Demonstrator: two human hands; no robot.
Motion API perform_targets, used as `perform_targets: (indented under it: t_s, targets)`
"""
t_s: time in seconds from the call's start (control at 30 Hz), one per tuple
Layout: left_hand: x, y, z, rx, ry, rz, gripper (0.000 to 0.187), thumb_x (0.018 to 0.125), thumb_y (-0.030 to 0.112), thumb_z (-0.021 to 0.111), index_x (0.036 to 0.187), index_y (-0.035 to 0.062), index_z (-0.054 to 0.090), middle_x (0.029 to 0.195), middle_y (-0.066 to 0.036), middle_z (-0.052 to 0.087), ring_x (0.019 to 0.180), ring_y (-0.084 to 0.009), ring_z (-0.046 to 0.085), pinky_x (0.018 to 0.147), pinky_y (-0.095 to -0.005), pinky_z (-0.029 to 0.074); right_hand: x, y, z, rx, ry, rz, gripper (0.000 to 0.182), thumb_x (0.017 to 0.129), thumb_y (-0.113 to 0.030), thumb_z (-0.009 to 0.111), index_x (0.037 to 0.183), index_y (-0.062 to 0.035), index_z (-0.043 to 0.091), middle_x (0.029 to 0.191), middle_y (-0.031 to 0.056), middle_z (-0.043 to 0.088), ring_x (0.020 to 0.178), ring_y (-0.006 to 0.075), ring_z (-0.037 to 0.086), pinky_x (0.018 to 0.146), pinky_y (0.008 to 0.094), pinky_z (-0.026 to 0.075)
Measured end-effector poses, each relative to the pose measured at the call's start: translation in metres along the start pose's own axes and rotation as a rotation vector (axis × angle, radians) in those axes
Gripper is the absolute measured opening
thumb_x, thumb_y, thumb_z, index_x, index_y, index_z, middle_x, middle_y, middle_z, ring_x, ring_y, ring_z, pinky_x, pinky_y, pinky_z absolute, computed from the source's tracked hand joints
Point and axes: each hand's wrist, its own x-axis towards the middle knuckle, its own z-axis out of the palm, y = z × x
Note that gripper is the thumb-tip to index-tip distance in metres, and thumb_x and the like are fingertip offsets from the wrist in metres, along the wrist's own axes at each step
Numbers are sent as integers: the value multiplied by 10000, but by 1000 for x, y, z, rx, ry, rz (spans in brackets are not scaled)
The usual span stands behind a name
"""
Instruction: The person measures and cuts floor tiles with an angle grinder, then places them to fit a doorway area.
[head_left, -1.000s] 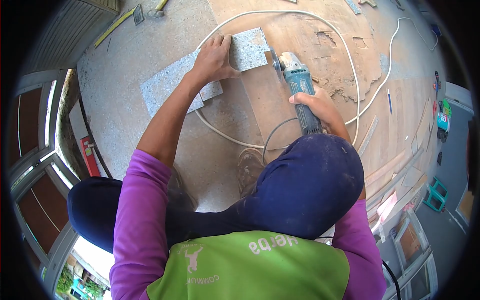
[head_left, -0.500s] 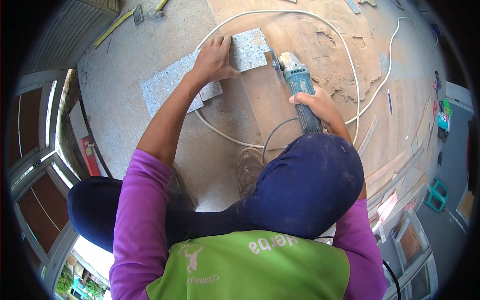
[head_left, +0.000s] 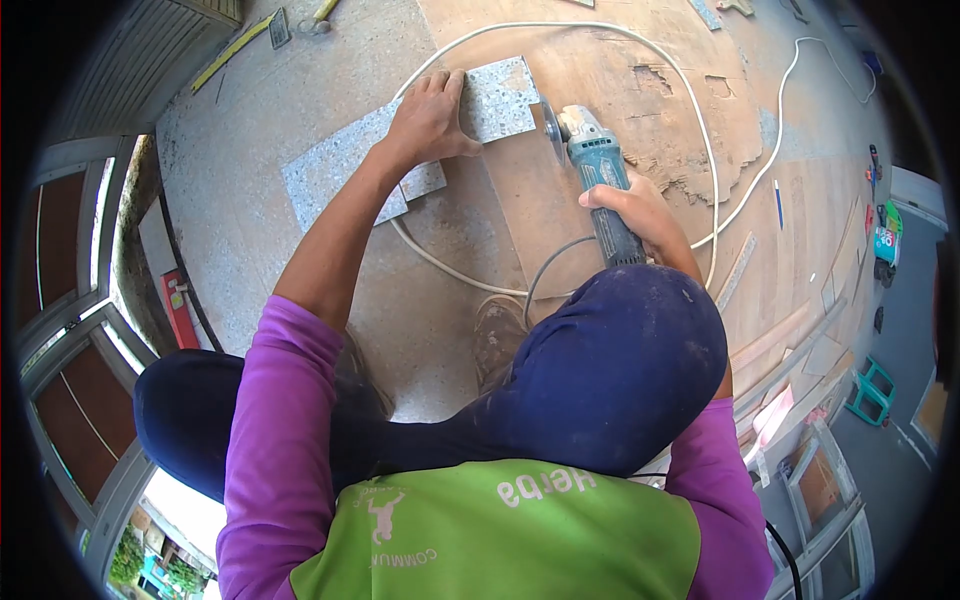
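Observation:
My left hand (head_left: 430, 118) grips a speckled grey-white tile (head_left: 345, 152), fingers over its far edge and thumb spread near the close edge. The tile is a long piece with a notched outline, lying slanted over the floor. Wrapped round the body of a teal angle grinder (head_left: 598, 165) is my right hand (head_left: 635, 212), its thumb across the top. The grinder's disc (head_left: 552, 130) stands upright right at the tile's right end. My raised knee (head_left: 640, 360) covers the grinder's rear end.
A white cable (head_left: 690, 90) loops around the tile and grinder over worn plywood (head_left: 590, 60). A hammer (head_left: 318, 18) and a yellow-handled tool (head_left: 235, 50) lie at the far left. To the right are a blue pencil (head_left: 779, 205), wood strips and a green stool (head_left: 873, 390). A red level (head_left: 180, 312) sits left.

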Motion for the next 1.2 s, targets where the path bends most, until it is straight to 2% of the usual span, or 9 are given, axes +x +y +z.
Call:
perform_targets:
  t_s: [0.3, 0.4, 0.5, 0.6, 1.2]
  targets:
    - [0, -2, 4, 17, 27, 9, 1255, 558, 446, 950, 1562, 0, 346, 1529, -222, 443, 1425, -372, 435, 1202, -441, 404, 3, 5, -1, -11, -6, 5, 485, 699, -355, 780, 1027, -13, 680, 849, 104, 656, 735, 194, 612, 662, 327, 476]
    - [-2, -5, 9, 30, 141, 73, 1177, 562, 449, 932, 1502, -21, 403, 1399, -215, 531, 1334, -370, 507, 1129, -440, 441, -1, 0, 1, -3, 10, -4, 480, 700, -346, 779, 1029, -12, 677, 849, 100, 654, 737, 189, 609, 662, 324, 474]
    - [-2, -3, 6, 15, 110, 60, 1162, 568, 446, 929, 1495, -24, 408, 1388, -215, 537, 1331, -367, 508, 1128, -438, 438, -4, -4, -1, 3, 13, -5, 476, 701, -338, 778, 1031, -10, 676, 851, 96, 654, 738, 184, 607, 664, 322, 473]
    - [-2, 0, -1, 5, 25, 20, 1247, 564, 452, 950, 1556, -7, 351, 1519, -224, 449, 1411, -375, 447, 1193, -441, 408, -3, -1, 0, -7, 7, -2, 477, 702, -339, 778, 1033, -12, 677, 853, 95, 655, 740, 183, 608, 666, 322, 474]
    - [-2, 1, 1, 9, 18, 17, 1249, 562, 441, 947, 1558, -14, 344, 1530, -234, 440, 1422, -373, 440, 1199, -438, 405, 0, 5, 0, -14, 13, 17, 457, 698, -355, 778, 986, -10, 689, 819, 97, 657, 700, 179, 611, 615, 322, 466]
